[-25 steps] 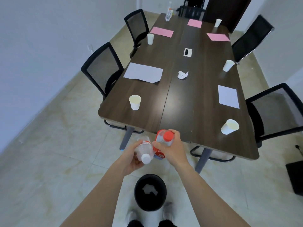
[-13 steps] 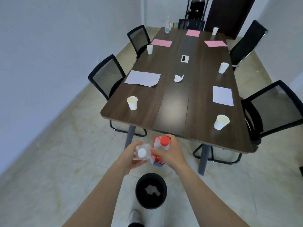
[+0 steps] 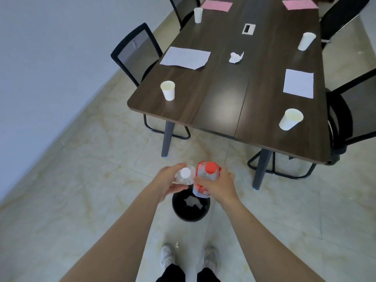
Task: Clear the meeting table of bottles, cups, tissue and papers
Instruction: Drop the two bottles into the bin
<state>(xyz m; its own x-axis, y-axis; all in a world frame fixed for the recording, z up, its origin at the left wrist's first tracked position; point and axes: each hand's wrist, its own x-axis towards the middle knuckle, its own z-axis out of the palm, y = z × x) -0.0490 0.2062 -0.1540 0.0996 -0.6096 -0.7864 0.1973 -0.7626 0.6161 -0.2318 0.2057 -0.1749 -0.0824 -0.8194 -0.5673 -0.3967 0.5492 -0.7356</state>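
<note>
My left hand (image 3: 165, 183) grips a clear bottle with a white cap (image 3: 184, 176). My right hand (image 3: 218, 185) grips a bottle with a red cap and red label (image 3: 205, 178). Both bottles hang upright, side by side, just above a black bin (image 3: 191, 208) on the floor that holds a bit of white paper. On the dark meeting table (image 3: 221, 102) stand several white paper cups, the nearest at left (image 3: 168, 90) and at right (image 3: 290, 119). White sheets (image 3: 185, 58) (image 3: 298, 83), pink sheets (image 3: 216, 5) and a crumpled tissue (image 3: 235, 57) lie there too.
Black mesh chairs flank the table, one at left (image 3: 136, 51) and one at right (image 3: 354, 110). A grey wall runs along the left. The table's legs (image 3: 167, 139) and chair bases stand just beyond the bin. My shoes (image 3: 167, 256) are near the bin on the tiled floor.
I have stepped back from the table's end and my view has tilted down. Both hands, with the bottles, have come over the bin.
</note>
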